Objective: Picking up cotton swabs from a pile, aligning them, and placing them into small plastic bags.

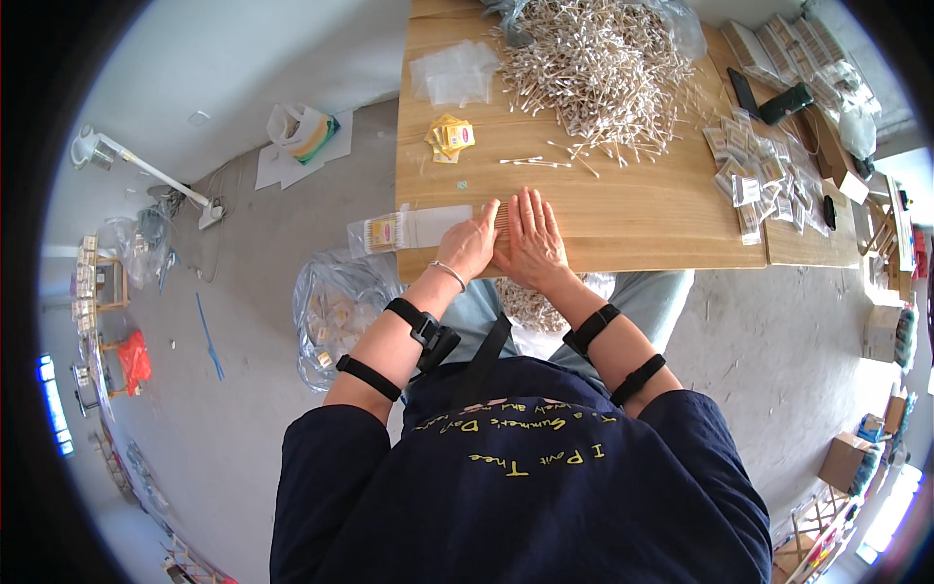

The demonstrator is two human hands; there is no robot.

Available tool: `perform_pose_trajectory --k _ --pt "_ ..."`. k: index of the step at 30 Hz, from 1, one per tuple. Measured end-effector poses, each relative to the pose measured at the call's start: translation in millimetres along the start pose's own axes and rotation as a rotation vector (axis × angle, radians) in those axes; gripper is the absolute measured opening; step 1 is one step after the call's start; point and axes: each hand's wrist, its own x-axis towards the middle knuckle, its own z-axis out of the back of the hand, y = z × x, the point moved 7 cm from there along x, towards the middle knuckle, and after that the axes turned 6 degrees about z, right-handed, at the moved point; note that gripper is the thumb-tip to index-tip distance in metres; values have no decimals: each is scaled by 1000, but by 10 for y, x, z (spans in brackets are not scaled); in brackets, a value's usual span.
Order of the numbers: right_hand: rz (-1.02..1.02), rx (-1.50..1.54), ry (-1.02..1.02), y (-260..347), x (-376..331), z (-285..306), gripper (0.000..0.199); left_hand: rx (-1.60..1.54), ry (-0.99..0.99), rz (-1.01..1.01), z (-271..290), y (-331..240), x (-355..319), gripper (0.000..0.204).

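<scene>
My left hand [471, 243] and my right hand [533, 237] lie side by side at the near edge of a wooden table [642, 219]. Between their palms a small bunch of cotton swabs [501, 218] is pressed flat on the wood. My right hand lies flat with fingers together; my left hand cups the bunch from the left. Left of my left hand a clear packet [409, 231] with swabs inside hangs over the table edge. A large heap of loose cotton swabs [598, 68] covers the far part of the table. A few stray swabs [535, 162] lie in between.
Empty clear bags [453, 73] and small yellow labels [449, 136] lie at the table's far left. Filled packets [764, 175] are spread at the right, with two dark phones [769, 97] beyond. More swabs [530, 304] rest on my lap. A plastic sack [336, 316] stands on the floor.
</scene>
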Motion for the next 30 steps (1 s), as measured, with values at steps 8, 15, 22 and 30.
perform_pose_trajectory --k 8,15,22,30 --pt "-13 3 -80 15 3 30 81 48 5 -16 5 -15 16 46" --pt "-23 9 -62 6 6 20 84 12 4 -8 16 -20 20 44" --pt "56 -42 -96 76 19 14 77 76 14 10 1 -13 32 42" --pt "57 41 -87 103 27 30 79 -426 -458 -28 187 353 -31 39"
